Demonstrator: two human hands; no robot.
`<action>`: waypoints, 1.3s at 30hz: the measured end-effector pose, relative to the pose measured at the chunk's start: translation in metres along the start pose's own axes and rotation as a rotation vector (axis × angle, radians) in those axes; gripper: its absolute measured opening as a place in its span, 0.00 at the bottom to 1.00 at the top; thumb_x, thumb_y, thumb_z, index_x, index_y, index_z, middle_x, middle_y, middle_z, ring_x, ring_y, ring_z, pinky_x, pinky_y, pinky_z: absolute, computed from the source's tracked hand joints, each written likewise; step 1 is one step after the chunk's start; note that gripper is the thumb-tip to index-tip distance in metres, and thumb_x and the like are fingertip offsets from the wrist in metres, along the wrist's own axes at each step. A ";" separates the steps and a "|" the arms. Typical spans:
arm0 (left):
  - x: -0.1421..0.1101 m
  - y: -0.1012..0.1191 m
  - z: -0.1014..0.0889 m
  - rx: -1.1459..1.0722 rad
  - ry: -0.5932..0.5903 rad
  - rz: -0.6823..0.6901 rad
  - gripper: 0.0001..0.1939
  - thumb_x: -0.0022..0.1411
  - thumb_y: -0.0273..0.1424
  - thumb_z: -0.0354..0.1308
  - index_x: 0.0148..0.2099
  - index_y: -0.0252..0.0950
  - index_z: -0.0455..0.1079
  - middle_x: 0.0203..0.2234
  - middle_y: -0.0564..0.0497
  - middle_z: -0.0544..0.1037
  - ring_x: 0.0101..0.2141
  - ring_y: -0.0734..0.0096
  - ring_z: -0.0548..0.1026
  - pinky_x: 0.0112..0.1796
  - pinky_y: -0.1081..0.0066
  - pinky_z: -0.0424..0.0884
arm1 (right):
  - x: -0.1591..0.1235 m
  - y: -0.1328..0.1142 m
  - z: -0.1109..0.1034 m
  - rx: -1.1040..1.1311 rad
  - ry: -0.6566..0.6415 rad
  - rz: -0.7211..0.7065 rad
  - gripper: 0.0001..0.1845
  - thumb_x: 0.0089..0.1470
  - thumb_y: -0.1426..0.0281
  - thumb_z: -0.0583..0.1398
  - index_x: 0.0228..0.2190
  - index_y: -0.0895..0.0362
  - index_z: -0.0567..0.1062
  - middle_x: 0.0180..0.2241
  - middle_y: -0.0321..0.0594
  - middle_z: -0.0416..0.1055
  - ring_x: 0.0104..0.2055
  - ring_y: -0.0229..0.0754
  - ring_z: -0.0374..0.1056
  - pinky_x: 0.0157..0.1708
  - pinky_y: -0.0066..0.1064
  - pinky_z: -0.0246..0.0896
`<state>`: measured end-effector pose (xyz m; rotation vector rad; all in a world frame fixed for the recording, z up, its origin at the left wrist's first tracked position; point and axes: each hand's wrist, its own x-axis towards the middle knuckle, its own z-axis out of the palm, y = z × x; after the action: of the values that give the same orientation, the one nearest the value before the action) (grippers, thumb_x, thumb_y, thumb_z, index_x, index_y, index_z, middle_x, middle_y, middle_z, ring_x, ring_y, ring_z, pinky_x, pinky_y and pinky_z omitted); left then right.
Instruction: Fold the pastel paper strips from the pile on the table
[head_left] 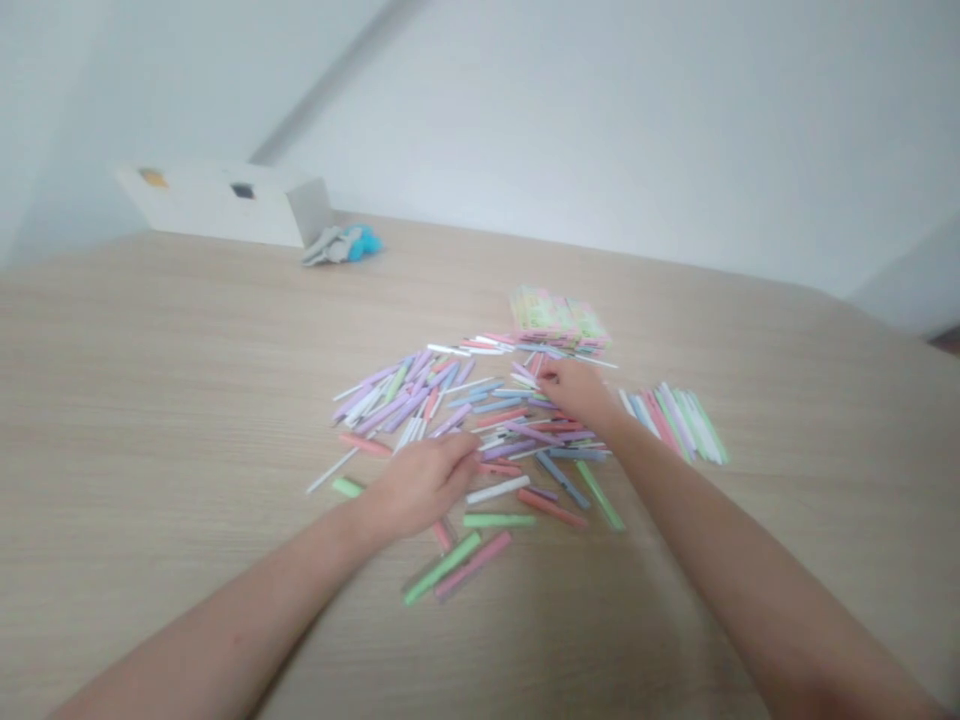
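A spread pile of slim pastel sticks (pixel 405 400), purple, blue, red, green and white, lies on the table; some look like pen parts, but blur hides their exact kind. My left hand (pixel 427 480) rests low over the near left side of the pile, its fingers bent and drawn together. Whatever may be in those fingers is hidden. At the far side of the heap, my right hand (pixel 574 390) has its fingertips pinched together among the sticks, just in front of a clear pack (pixel 559 315) with pink and yellow-green print. What it pinches is too blurred to name.
To the right, a neat row of similar sticks (pixel 675 422) lies side by side. A long white box (pixel 225 205) stands at the back left by the wall, with a crumpled grey and blue item (pixel 341 245) beside it. The wooden table (pixel 150 400) meets a pale wall behind.
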<state>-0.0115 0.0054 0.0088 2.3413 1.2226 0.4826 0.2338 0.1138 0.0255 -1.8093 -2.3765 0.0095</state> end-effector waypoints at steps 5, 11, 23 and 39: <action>0.000 0.002 -0.002 0.023 -0.009 0.004 0.12 0.67 0.32 0.39 0.36 0.38 0.62 0.30 0.50 0.72 0.33 0.67 0.72 0.33 0.72 0.64 | 0.010 -0.007 0.004 -0.040 -0.018 -0.016 0.15 0.54 0.66 0.54 0.36 0.58 0.79 0.39 0.45 0.75 0.41 0.43 0.67 0.41 0.29 0.56; 0.000 0.002 -0.001 0.030 -0.012 0.025 0.12 0.68 0.32 0.39 0.35 0.37 0.61 0.29 0.50 0.72 0.32 0.68 0.72 0.34 0.71 0.64 | 0.017 -0.010 0.008 -0.071 -0.059 -0.061 0.14 0.53 0.67 0.56 0.35 0.61 0.78 0.39 0.49 0.75 0.42 0.45 0.67 0.42 0.30 0.56; -0.001 0.001 -0.002 0.011 0.003 0.032 0.13 0.68 0.33 0.39 0.34 0.37 0.61 0.28 0.51 0.71 0.31 0.68 0.71 0.32 0.72 0.63 | 0.020 -0.015 0.002 0.063 -0.025 0.019 0.10 0.48 0.71 0.58 0.29 0.63 0.78 0.30 0.47 0.76 0.34 0.43 0.69 0.34 0.28 0.56; -0.002 0.004 -0.003 -0.040 0.002 0.082 0.14 0.69 0.35 0.39 0.37 0.36 0.64 0.29 0.51 0.71 0.32 0.70 0.70 0.33 0.72 0.64 | -0.101 -0.040 -0.001 1.393 0.099 0.134 0.08 0.47 0.67 0.62 0.31 0.56 0.71 0.21 0.32 0.70 0.16 0.29 0.55 0.16 0.21 0.48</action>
<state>-0.0114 0.0021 0.0128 2.3642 1.1112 0.5323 0.2222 0.0064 0.0183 -1.1231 -1.3730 1.1894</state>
